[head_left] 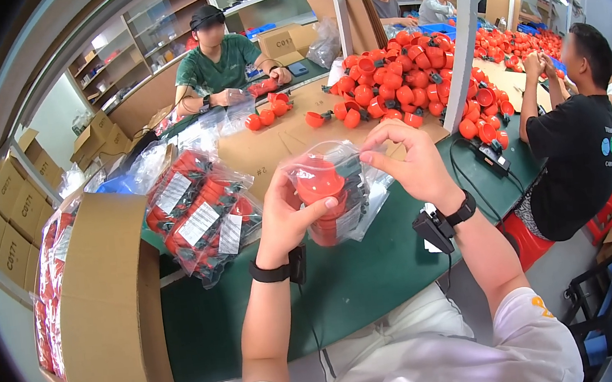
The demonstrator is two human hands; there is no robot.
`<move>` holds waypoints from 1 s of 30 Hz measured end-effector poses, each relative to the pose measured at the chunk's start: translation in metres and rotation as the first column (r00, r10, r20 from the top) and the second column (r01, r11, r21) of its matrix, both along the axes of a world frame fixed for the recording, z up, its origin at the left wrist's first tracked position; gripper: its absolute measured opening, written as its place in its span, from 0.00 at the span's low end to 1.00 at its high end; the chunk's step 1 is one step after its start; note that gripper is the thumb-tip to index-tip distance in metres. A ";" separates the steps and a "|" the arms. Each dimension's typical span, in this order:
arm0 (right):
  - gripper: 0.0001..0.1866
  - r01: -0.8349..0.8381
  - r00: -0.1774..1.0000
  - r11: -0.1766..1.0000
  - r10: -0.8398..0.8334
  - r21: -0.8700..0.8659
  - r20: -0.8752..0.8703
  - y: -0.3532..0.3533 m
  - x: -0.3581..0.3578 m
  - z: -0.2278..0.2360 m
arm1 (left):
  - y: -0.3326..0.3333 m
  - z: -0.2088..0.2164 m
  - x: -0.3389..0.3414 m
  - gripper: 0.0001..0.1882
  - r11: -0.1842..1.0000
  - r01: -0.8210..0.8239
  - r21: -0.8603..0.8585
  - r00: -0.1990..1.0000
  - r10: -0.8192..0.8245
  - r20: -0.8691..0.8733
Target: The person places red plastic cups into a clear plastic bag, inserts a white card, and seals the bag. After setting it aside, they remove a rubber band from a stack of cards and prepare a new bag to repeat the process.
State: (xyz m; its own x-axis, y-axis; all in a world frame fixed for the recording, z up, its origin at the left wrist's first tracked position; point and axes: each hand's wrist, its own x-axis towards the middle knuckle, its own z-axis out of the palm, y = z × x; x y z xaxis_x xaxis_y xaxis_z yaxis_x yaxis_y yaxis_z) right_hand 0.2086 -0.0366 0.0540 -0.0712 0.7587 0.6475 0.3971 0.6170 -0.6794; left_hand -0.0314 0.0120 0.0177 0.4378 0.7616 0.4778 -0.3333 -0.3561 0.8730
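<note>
I hold a clear plastic bag (341, 187) with an orange round part and dark pieces inside, just above the green table (345, 284). My left hand (286, 215) grips the bag from the left, thumb pressed on the orange part. My right hand (411, 161) pinches the bag's top edge on the right. Both wrists wear black straps. A heap of filled, labelled bags (201, 221) lies to the left of my hands.
An open cardboard box (105, 301) with packed bags stands at the left. A big pile of loose orange parts (406, 80) covers the far table on cardboard. A person in green sits across; a person in black sits at the right. A white post (458, 41) rises nearby.
</note>
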 end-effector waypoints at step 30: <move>0.09 -0.059 0.986 0.993 0.043 -0.100 -0.163 0.000 -0.005 -0.027 | 0.015 0.002 -0.025 0.05 0.966 -0.244 0.083 0.943 0.256 -0.210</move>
State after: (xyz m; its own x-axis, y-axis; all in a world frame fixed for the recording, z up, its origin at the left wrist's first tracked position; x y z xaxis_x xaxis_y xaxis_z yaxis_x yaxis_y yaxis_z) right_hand 0.2040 -0.0370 0.0269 -0.0133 0.8207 0.5713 0.2479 0.5562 -0.7932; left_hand -0.0561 0.0265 0.0197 0.3343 0.8354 0.4364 -0.0315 -0.4528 0.8910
